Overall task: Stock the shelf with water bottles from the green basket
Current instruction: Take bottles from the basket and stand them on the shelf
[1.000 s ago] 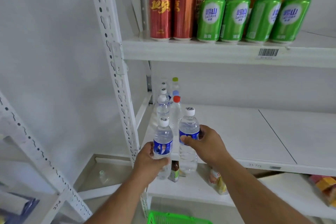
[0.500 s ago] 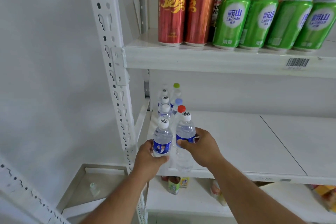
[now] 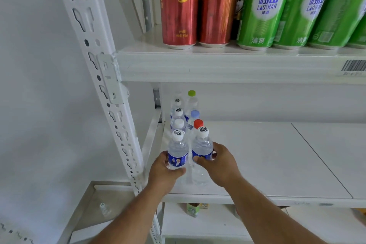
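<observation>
Left hand (image 3: 162,172): fingers and thumb curled round the lower body of the left water bottle (image 3: 177,151), thumb crossing under its blue label, a firm wrap with no slack showing.
Right hand (image 3: 217,166): curled round the right water bottle (image 3: 202,149), thumb laid across the front of the blue label, fingers wrapped behind on the far side.
Left bottle: upright, white cap with a black scribble on top, sitting at the front left corner of the middle shelf (image 3: 267,160); whether its base touches the board cannot be told, the hand covers it.
Right bottle: upright, just beside the left one and nearly touching it, its clear lower half showing below the hand and reaching down to the shelf surface near the front edge.
Row behind: more small bottles (image 3: 178,119) lined up toward the back wall, white caps on the left, then a red cap (image 3: 198,123), a pale blue cap (image 3: 195,114) and a green cap (image 3: 191,93) on the right; the two held bottles stand at the front of these two rows.
Upper shelf: two tall red cans (image 3: 179,6) on the left, green cans (image 3: 263,8) beside them, a barcode tag (image 3: 353,65) on the shelf lip.
Upright: white perforated post (image 3: 103,77) left of the hands.
Lower shelf: a small carton (image 3: 193,209) partly visible under the middle board.
</observation>
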A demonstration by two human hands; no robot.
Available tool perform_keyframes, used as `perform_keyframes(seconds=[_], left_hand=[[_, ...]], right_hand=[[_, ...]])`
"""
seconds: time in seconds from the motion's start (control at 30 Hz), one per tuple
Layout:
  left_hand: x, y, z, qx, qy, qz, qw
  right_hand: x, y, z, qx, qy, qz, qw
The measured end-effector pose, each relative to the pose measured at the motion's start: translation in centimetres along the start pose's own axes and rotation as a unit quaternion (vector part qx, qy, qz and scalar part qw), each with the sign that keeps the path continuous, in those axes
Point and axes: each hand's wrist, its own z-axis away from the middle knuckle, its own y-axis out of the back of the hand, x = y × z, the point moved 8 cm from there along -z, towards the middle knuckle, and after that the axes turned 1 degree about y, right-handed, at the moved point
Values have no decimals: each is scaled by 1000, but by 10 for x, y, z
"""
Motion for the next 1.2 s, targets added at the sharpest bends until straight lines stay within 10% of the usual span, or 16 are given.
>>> perform_keyframes(seconds=[1.2], left_hand=[[-25, -22, -26, -6, -22, -66, 998]], right_hand=[[47, -35, -11, -43, -83, 11, 996]])
